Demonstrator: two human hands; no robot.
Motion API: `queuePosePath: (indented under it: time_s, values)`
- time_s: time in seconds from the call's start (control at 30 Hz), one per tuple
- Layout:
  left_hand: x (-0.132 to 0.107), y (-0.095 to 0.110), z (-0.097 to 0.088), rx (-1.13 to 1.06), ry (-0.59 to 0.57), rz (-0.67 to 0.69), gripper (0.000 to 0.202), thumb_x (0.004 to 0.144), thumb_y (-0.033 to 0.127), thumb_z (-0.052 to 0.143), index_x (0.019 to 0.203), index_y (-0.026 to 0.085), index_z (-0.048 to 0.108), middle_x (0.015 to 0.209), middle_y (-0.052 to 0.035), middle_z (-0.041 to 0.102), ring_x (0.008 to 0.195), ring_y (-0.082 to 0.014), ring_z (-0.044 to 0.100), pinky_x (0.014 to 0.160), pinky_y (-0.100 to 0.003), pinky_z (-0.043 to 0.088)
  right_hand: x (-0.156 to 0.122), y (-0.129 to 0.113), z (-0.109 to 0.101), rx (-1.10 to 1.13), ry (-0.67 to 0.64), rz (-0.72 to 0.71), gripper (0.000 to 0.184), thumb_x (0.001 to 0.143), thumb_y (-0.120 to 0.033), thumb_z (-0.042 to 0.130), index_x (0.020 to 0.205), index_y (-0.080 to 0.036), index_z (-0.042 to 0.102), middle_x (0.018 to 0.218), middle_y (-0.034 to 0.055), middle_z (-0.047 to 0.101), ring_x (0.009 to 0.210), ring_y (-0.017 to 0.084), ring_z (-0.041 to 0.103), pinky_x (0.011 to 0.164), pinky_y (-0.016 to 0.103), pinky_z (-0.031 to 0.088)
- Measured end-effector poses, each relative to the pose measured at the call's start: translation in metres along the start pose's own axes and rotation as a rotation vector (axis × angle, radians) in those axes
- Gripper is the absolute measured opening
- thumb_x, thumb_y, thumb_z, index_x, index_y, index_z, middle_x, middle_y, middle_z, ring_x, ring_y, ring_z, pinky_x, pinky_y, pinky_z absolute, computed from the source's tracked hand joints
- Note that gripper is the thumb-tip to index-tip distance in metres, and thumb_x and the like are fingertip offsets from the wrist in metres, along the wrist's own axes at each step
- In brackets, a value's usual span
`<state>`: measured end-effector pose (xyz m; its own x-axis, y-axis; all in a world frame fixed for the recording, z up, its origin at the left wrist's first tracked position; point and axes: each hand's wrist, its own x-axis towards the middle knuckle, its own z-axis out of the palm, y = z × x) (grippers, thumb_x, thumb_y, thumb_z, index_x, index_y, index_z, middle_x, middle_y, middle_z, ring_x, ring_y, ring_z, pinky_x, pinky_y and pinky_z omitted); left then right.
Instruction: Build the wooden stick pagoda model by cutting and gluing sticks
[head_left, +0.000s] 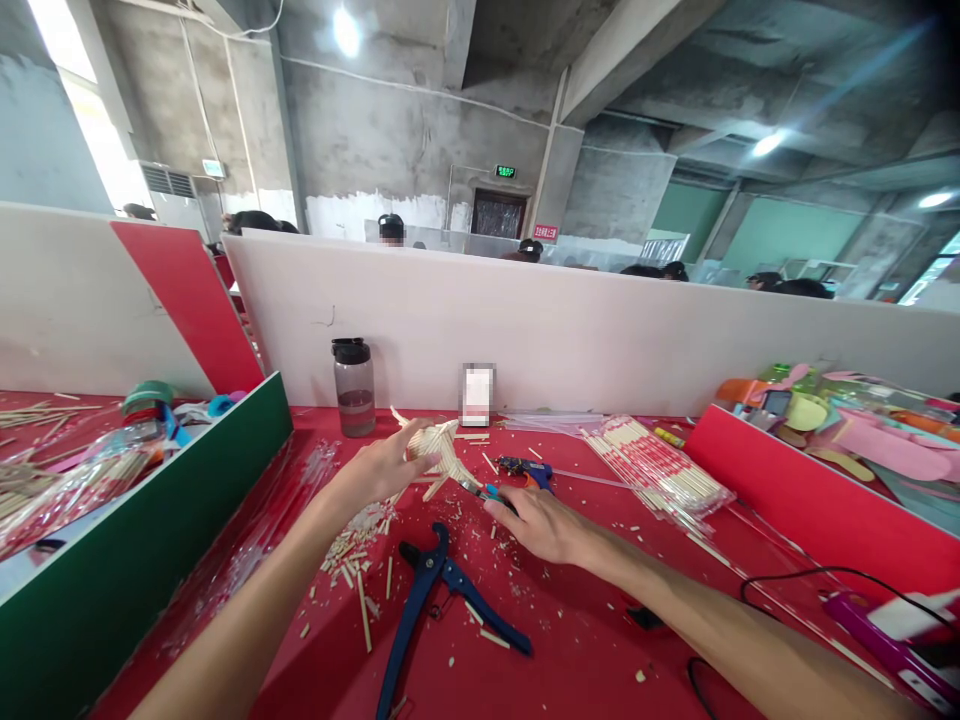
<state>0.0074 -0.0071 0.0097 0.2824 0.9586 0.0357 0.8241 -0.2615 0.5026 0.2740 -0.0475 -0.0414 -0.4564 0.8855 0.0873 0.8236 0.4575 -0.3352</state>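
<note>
My left hand (390, 468) grips a small model built of wooden sticks (437, 448), holding it just above the red table (585, 640). My right hand (541, 522) is closed on a small cutter with a blue handle (484, 491), whose tip touches the lower end of the model. Cut stick pieces (358, 548) lie scattered under my left wrist. A large blue-handled cutter (431, 600) lies on the table between my forearms.
A water bottle (354, 387) and a blurred white item (477, 395) stand by the white partition (600, 340). A blue glue gun (526, 470), packs of sticks (660, 470), a green divider (150, 510), a red divider (810, 500) and a black cable (817, 575) surround me. People's heads show behind the partition.
</note>
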Motion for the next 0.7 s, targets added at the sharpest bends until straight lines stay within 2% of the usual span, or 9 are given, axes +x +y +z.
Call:
queuePosePath:
  time_s: [0.13,0.3,0.5,0.6,0.7]
  values:
    - [-0.002,0.005,0.002,0.025,0.010,0.011,0.066,0.092,0.054,0.046,0.150,0.023,0.039,0.119,-0.0125,0.073,0.111,-0.0330,0.068,0.095,-0.043,0.050,0.001,0.008,0.008,-0.020,-0.010,-0.021,0.056,0.105,-0.055,0.025,0.088,-0.018,0.063,0.077,0.0101,0.073,0.074,0.026,0.070,0.063,0.031,0.033]
    - [-0.003,0.011,0.008,0.073,0.052,-0.007,0.062,0.094,0.054,0.044,0.148,0.025,0.040,0.110,-0.0111,0.076,0.109,-0.0352,0.069,0.093,-0.045,0.050,0.005,0.014,0.010,-0.019,0.002,-0.026,0.054,0.105,-0.054,0.026,0.090,-0.018,0.065,0.079,0.0098,0.073,0.074,0.025,0.068,0.065,0.030,0.034]
    - [-0.003,0.017,0.016,0.139,0.106,-0.002,0.059,0.095,0.051,0.043,0.148,0.025,0.039,0.112,-0.0138,0.075,0.113,-0.0367,0.067,0.094,-0.048,0.048,0.013,0.022,0.014,-0.009,0.006,-0.054,0.051,0.104,-0.052,0.030,0.089,-0.018,0.064,0.078,0.0084,0.072,0.072,0.024,0.067,0.066,0.030,0.035]
    - [-0.003,0.017,0.014,0.142,0.110,-0.007,0.060,0.095,0.053,0.043,0.148,0.024,0.039,0.114,-0.0143,0.074,0.115,-0.0366,0.066,0.095,-0.048,0.048,0.014,0.024,0.016,0.013,0.011,-0.063,0.049,0.104,-0.052,0.032,0.089,-0.018,0.064,0.078,0.0078,0.071,0.072,0.023,0.066,0.065,0.029,0.035]
    - [-0.002,0.012,0.010,0.106,0.076,-0.005,0.060,0.094,0.052,0.044,0.148,0.026,0.040,0.110,-0.0109,0.076,0.109,-0.0347,0.069,0.093,-0.045,0.050,0.012,0.021,0.016,0.063,-0.001,-0.064,0.048,0.103,-0.052,0.034,0.087,-0.018,0.063,0.076,0.0063,0.070,0.070,0.022,0.064,0.065,0.029,0.036]
